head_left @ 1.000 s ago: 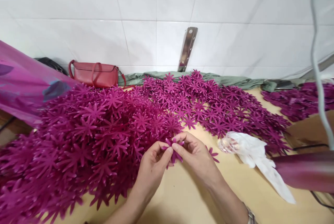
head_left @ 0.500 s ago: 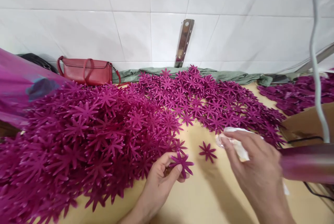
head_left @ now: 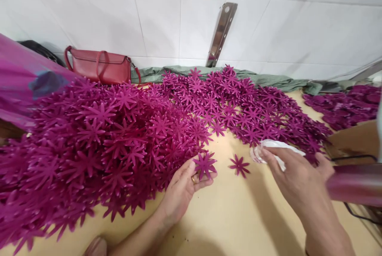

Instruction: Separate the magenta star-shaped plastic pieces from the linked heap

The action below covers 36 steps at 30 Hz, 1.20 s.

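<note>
My left hand (head_left: pixel 182 186), palm partly up and a ring on one finger, holds a magenta star-shaped flower piece (head_left: pixel 205 165) on its fingers, with the thumb at its left edge. Beside it on the tabletop (head_left: pixel 222 208) lies a single flower piece (head_left: pixel 239 166), apart from both hands. My right hand (head_left: pixel 298 180) pinches a crumpled white cloth or tissue (head_left: pixel 280 144) at the right, above the table. A large heap of the same flower pieces (head_left: pixel 98 156) rises just left of my left hand. Another spread of them (head_left: pixel 253 108) reaches across the back.
A red handbag (head_left: pixel 101 67) stands against the tiled wall at the back left, near pink-purple plastic (head_left: pixel 24 81). Green fabric (head_left: pixel 167 73) runs along the wall below a metal bracket (head_left: pixel 222 35). At the right are darker petals (head_left: pixel 349 106) and a blurred purple cylinder (head_left: pixel 355 184).
My left thumb has moved from the middle of the flower piece to its edge, and the piece sits slightly higher. My right hand still grips the white cloth. The view has shifted.
</note>
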Tool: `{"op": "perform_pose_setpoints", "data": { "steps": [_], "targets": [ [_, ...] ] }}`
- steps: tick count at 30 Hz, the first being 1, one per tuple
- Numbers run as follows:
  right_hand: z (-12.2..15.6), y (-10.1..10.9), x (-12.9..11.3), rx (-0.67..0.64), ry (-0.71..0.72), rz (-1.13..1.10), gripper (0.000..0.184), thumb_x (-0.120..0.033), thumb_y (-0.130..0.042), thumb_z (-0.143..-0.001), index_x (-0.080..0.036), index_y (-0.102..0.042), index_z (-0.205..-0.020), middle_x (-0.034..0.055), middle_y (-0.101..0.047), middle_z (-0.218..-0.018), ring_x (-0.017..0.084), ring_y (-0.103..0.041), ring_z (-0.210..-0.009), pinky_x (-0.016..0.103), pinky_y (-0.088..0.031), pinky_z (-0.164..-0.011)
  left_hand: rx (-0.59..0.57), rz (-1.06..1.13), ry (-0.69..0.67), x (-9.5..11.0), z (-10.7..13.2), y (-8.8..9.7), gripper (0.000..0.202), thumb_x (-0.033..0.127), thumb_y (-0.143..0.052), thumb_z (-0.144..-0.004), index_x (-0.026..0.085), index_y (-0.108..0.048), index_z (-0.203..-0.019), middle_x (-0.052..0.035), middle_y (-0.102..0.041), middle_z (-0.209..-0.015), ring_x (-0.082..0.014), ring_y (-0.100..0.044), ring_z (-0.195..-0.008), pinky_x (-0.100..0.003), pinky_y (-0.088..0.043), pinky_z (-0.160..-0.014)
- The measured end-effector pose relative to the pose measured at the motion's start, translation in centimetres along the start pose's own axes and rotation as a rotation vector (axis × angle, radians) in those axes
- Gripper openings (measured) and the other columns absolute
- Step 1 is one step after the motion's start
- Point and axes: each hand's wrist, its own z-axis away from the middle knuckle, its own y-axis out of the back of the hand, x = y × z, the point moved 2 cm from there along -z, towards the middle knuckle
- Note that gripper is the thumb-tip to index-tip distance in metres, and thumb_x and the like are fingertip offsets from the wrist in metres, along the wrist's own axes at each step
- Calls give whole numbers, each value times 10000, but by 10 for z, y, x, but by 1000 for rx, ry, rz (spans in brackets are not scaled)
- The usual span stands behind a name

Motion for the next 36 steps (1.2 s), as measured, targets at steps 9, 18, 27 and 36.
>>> {"op": "perform_pose_setpoints", "data": {
  "steps": [9,18,27,36],
  "targets": [
    [64,-44,-117,-191,619,82,486,-327,-542,-1037,-172,-480,-1493,151,-663,-1436,333,-621,-1331,570,53,-1272,-16,41,49,3,0,-1,502,591,-630,-951,188,-755,-1222,-133,-755,-1262,-254,-703,-1168,-359,-549,-1002],
    [82,-51,-111,-248,722,140,502,-247,-547,-1015,-111,-502,-1496,147,-589,-1515,340,-533,-1422,592,110,-1271,-22,39,36,4,2,-3,376,509,-656,-964,197,-792,-1125,-96,-781,-1194,-233,-691,-1192,-318,-531,-1032],
    [64,-54,-109,-225,746,166,476,-307,-517,-1051,-131,-513,-1494,111,-566,-1548,305,-525,-1424,581,131,-1274,-25,45,96,2,0,-4,475,559,-719,-902,159,-762,-1153,-127,-768,-1177,-269,-681,-1183,-382,-510,-1056],
    [7,-48,-97,-198,305,-327,334,-279,-530,-1048,-246,-629,-1365,102,-681,-1390,235,-624,-1307,428,-486,-1108,-36,-219,3,-12,-2,6,407,482,-829,-827,167,-750,-1072,-87,-781,-998,-208,-727,-893,-384,-573,-908]
  ]
}}
